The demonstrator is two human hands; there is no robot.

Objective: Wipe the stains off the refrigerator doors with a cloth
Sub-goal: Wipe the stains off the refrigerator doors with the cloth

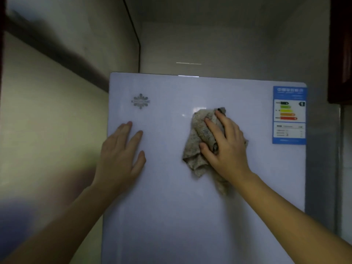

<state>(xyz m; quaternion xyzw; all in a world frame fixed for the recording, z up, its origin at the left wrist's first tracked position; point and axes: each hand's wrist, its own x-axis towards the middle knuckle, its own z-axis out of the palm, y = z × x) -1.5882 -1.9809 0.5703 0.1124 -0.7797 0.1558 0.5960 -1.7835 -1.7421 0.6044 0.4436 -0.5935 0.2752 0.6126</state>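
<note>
A blue rectangular energy-rating sticker with coloured bars sits at upper right; a faint grey snowflake-shaped logo lies at upper left; a pale beige wall stands left; a dark reddish-brown cabinet hangs at the right edge.

Dim, soft-focus view; faint glare on the refrigerator door, edges blurred.

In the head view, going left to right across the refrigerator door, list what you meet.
left hand flat on the door → snowflake logo → cloth → right hand pressing the cloth → blue energy label
</note>
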